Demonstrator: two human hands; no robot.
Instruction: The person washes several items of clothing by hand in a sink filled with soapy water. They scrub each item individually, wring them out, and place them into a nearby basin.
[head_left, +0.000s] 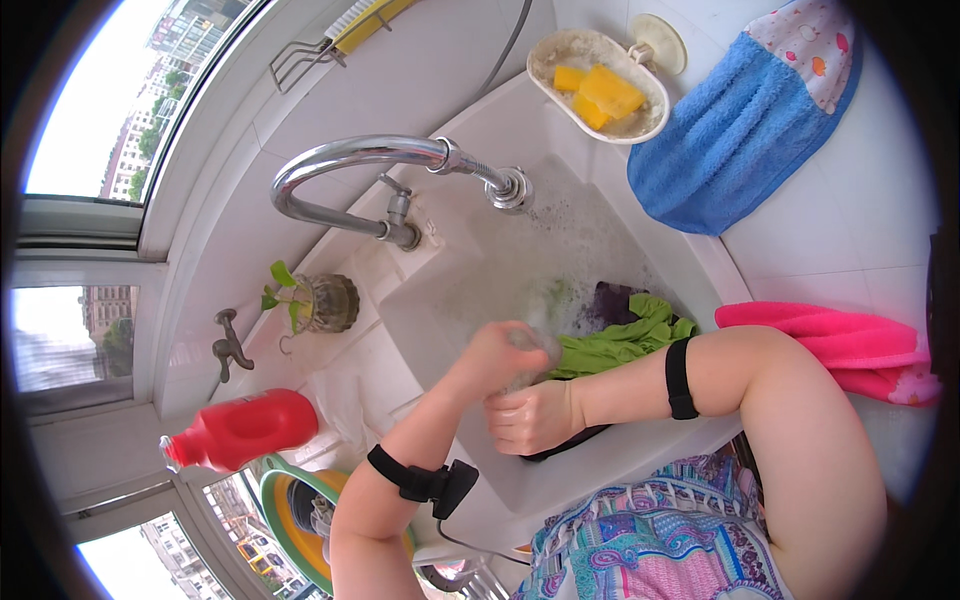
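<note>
Over the white washing sink (409, 307), my left hand (495, 356) is curled around a foam-covered wet cloth (547, 351). Just below it, my right hand (531, 418) is clenched in a fist on the same soapy bundle, close to the left fingers. Suds and fingers hide most of what they grip. A crumpled green garment (622, 341) lies beside the hands at the sink's right side, with a dark purple cloth (619, 300) partly in the water beyond it. Dark fabric (562, 444) shows beneath my right fist. Cloudy, sudsy water (510, 262) fills the basin.
A chrome faucet (360, 150) arches over the basin. A soap dish (536, 64) holds yellow soap pieces (611, 91). Blue (712, 142) and pink (817, 337) towels hang right. Left are a plant jar (334, 301), a red bottle (259, 429) and a green-rimmed basin (274, 517).
</note>
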